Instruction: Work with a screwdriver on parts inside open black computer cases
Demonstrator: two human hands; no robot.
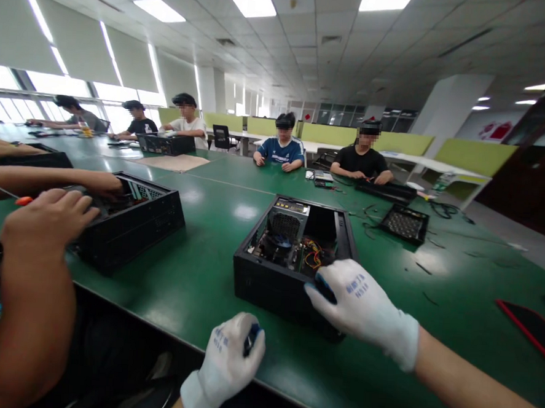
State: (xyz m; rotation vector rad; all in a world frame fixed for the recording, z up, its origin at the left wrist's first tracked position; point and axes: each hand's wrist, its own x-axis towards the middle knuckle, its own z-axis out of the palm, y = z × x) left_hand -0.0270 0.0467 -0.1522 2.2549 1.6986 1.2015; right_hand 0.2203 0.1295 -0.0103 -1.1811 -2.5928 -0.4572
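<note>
An open black computer case point(271, 290) lies on its side on the green table in front of me, its fan, circuit boards and coloured wires exposed. My right hand point(359, 301), in a white glove with blue print, grips the case at its near right corner. Its fingertips are partly hidden. Closer to me, by the table's edge, is my left hand point(230, 355) in a matching glove. It is apart from the case, its fingers curled in. Between thumb and fingers shows something dark; I cannot tell whether it is an object or the glove's palm.
At left, a co-worker's hand point(45, 221) holds an orange-tipped tool beside another open case point(136, 232). A black metal part point(405, 223) and cables are on the table at right, with a red-edged dark panel point(532, 331). Several people sit across the table.
</note>
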